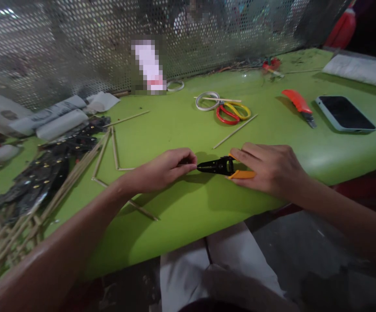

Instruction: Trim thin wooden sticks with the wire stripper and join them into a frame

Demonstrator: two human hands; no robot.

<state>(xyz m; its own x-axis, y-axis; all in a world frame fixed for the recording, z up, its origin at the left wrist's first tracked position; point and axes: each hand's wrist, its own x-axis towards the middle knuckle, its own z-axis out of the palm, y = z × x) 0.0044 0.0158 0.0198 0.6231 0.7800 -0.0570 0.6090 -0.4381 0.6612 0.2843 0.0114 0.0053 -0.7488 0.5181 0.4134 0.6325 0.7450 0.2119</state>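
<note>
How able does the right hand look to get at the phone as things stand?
Probably yes, but not straight away: the right hand grips the pliers by their orange handles and would likely have to release them. The phone lies uncovered, seemingly within arm's reach.

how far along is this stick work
Partly, it seems: some sticks already meet end to end in angled runs. In hand now, the right hand grips orange-handled pliers, tips at the left hand's fingertips. Probably left: the loose stick below the scissors and the long bundle.
</note>
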